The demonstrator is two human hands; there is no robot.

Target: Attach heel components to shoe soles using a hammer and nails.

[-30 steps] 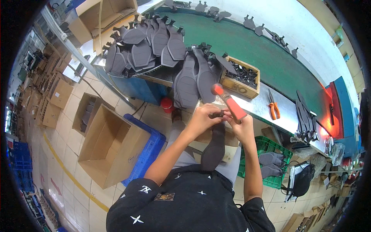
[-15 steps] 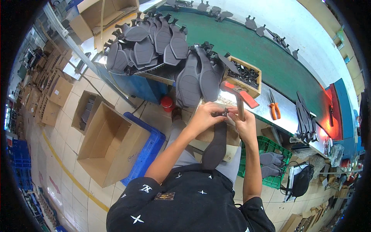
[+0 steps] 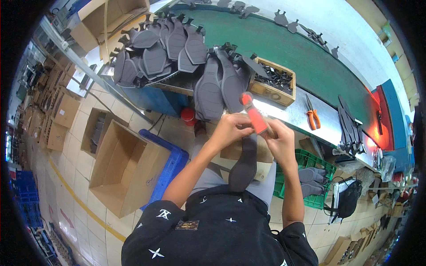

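A dark grey shoe sole (image 3: 243, 170) lies lengthwise over the pale work block (image 3: 262, 170) between my knees, its wide end towards me. My left hand (image 3: 231, 129) is closed, its fingers pinched at the sole's narrow far end. Whatever small part sits between the fingertips is hidden by the hammer head. My right hand (image 3: 282, 139) is closed round the handle of a hammer (image 3: 256, 119) with a red head. The head hangs just above the narrow end of the sole, close to the left fingertips.
Grey soles (image 3: 175, 42) are heaped on the bench's left, with more standing beside them. A wooden box (image 3: 273, 94) holds small black parts. Orange-handled pliers (image 3: 313, 116) lie right of it, before a green belt (image 3: 301, 57). Cardboard box (image 3: 126, 168) left; green crate (image 3: 317, 201) right.
The hammer has turned in my right hand, its head swinging left and down over the left fingertips. Both hands stay by the sole's narrow end. The whole view has shifted slightly.
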